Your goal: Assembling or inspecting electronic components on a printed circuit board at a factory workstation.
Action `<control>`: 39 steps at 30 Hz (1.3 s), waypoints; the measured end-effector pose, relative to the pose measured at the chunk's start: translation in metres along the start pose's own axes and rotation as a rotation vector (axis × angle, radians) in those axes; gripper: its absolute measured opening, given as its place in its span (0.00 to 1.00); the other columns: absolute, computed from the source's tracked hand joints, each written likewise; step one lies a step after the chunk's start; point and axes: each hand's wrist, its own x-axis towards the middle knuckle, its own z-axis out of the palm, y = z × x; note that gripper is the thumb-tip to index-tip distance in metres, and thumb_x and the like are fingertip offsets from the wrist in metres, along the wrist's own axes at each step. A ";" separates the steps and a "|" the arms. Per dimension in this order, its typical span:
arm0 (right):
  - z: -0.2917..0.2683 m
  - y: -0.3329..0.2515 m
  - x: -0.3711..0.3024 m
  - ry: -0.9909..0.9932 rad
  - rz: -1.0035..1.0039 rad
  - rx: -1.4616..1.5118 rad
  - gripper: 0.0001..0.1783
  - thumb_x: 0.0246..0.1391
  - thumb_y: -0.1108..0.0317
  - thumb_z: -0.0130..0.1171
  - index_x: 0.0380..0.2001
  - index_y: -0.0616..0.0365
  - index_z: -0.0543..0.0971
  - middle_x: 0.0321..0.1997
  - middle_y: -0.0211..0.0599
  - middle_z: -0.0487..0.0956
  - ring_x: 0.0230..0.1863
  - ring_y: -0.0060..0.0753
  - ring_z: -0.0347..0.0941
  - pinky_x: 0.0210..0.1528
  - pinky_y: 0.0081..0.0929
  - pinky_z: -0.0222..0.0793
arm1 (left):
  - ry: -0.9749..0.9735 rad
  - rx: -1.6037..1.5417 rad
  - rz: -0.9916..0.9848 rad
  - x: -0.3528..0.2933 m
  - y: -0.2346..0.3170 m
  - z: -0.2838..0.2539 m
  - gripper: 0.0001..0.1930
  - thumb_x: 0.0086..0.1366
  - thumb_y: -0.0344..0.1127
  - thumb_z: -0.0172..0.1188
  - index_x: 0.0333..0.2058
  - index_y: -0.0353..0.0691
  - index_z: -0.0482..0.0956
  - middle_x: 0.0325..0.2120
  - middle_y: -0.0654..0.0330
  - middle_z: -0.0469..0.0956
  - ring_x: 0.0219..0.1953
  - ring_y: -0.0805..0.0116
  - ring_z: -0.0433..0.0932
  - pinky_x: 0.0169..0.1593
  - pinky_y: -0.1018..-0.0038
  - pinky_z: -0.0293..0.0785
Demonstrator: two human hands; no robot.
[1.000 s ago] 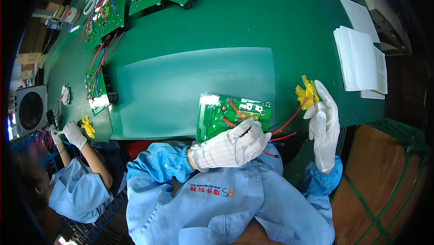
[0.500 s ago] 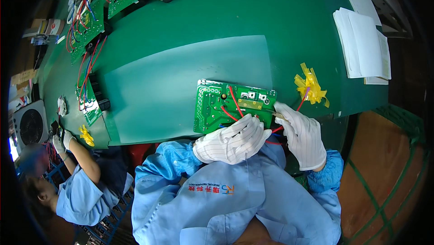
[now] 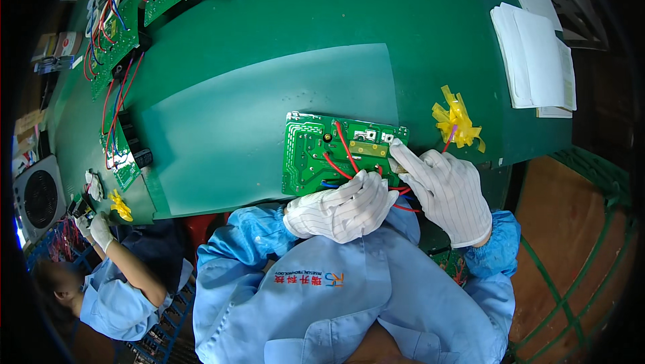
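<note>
A green circuit board lies tilted at the table's near edge, a yellow strip across its upper right part. Red wires rise from it and curve toward my left hand. That hand, in a striped white glove, is closed at the board's near edge, its fingertips over the wires; what lies under them is hidden. My right hand, gloved alike, has its index finger stretched onto the board's right edge. Its other fingers close on a thin tool, mostly covered now. Red wires also run out between both hands.
A translucent sheet covers part of the green table. Right of the board lies a bunch of yellow tape strips. White papers lie far right. More wired boards stand left, and a co-worker's gloved hands work near a fan.
My right hand has come in over the board's right edge, its index finger straightened, and the thin tool is now mostly hidden. My left hand keeps its grip; the view has shifted slightly.
</note>
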 end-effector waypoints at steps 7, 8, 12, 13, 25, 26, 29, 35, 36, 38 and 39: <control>0.004 0.002 0.009 -0.023 -0.027 -0.010 0.28 0.60 0.59 0.57 0.64 0.40 0.71 0.25 0.28 0.65 0.21 0.26 0.69 0.21 0.29 0.63 | -0.060 -0.044 0.014 0.002 -0.003 -0.006 0.16 0.55 0.29 0.65 0.44 0.35 0.83 0.41 0.53 0.77 0.42 0.58 0.80 0.49 0.63 0.77; 0.004 0.003 0.010 -0.015 -0.036 -0.001 0.28 0.60 0.60 0.57 0.64 0.39 0.71 0.25 0.28 0.65 0.21 0.25 0.68 0.20 0.29 0.62 | -0.059 -0.050 0.017 0.001 -0.003 -0.006 0.16 0.55 0.29 0.65 0.43 0.35 0.83 0.41 0.52 0.77 0.42 0.58 0.80 0.49 0.63 0.78; 0.003 0.005 0.017 -0.014 -0.104 -0.060 0.30 0.57 0.64 0.55 0.65 0.38 0.71 0.23 0.27 0.62 0.19 0.25 0.67 0.19 0.28 0.61 | -0.034 -0.049 0.006 0.000 -0.001 -0.004 0.15 0.56 0.29 0.65 0.43 0.34 0.83 0.41 0.51 0.77 0.43 0.58 0.79 0.46 0.63 0.79; 0.002 0.005 0.019 -0.022 -0.129 -0.099 0.31 0.56 0.65 0.55 0.65 0.38 0.71 0.23 0.27 0.62 0.19 0.25 0.66 0.19 0.29 0.60 | -0.023 -0.042 -0.002 -0.001 0.000 -0.003 0.15 0.56 0.29 0.65 0.43 0.34 0.83 0.42 0.51 0.76 0.43 0.58 0.79 0.46 0.63 0.80; -0.017 0.002 0.019 0.175 -0.140 0.070 0.31 0.46 0.72 0.58 0.58 0.44 0.78 0.24 0.30 0.72 0.19 0.32 0.67 0.22 0.31 0.64 | -0.119 -0.073 0.000 0.005 -0.003 -0.013 0.18 0.57 0.29 0.62 0.47 0.30 0.80 0.43 0.50 0.77 0.45 0.56 0.79 0.49 0.63 0.81; -0.026 0.006 0.018 0.298 -0.138 0.117 0.26 0.49 0.73 0.56 0.55 0.51 0.79 0.37 0.38 0.77 0.25 0.36 0.72 0.27 0.30 0.67 | -0.102 -0.054 -0.002 0.005 -0.003 -0.012 0.18 0.57 0.29 0.62 0.47 0.30 0.80 0.43 0.50 0.77 0.46 0.56 0.79 0.49 0.63 0.81; -0.040 0.015 0.024 0.414 0.008 0.276 0.20 0.56 0.76 0.52 0.52 0.62 0.78 0.48 0.47 0.82 0.31 0.44 0.77 0.34 0.32 0.72 | -0.064 -0.022 -0.012 0.000 0.000 -0.007 0.18 0.57 0.29 0.62 0.47 0.31 0.80 0.43 0.50 0.77 0.46 0.55 0.80 0.50 0.62 0.81; -0.022 0.008 0.016 -0.026 -0.052 0.025 0.28 0.60 0.64 0.56 0.64 0.39 0.72 0.19 0.32 0.65 0.19 0.33 0.68 0.21 0.35 0.65 | -0.037 -0.040 -0.048 0.001 0.002 -0.006 0.18 0.56 0.29 0.62 0.47 0.31 0.80 0.43 0.49 0.78 0.46 0.54 0.80 0.51 0.61 0.81; -0.021 0.006 0.020 -0.061 -0.083 0.005 0.29 0.60 0.64 0.56 0.65 0.39 0.70 0.20 0.32 0.65 0.19 0.33 0.68 0.21 0.35 0.65 | -0.041 -0.036 -0.046 0.000 0.003 -0.006 0.18 0.56 0.29 0.62 0.47 0.31 0.81 0.43 0.49 0.78 0.46 0.54 0.80 0.51 0.61 0.80; -0.017 0.007 0.026 -0.116 -0.141 -0.047 0.32 0.57 0.66 0.55 0.66 0.38 0.69 0.22 0.32 0.65 0.19 0.32 0.68 0.22 0.33 0.63 | -0.038 -0.040 -0.045 -0.002 0.003 -0.006 0.18 0.56 0.29 0.62 0.47 0.31 0.81 0.43 0.49 0.78 0.46 0.53 0.80 0.51 0.60 0.81; -0.017 0.007 0.027 -0.118 -0.163 -0.062 0.32 0.56 0.67 0.55 0.66 0.38 0.69 0.22 0.32 0.65 0.19 0.32 0.68 0.22 0.33 0.63 | -0.031 -0.048 -0.047 -0.002 0.003 -0.005 0.18 0.55 0.29 0.62 0.46 0.32 0.81 0.44 0.48 0.78 0.46 0.53 0.80 0.51 0.60 0.81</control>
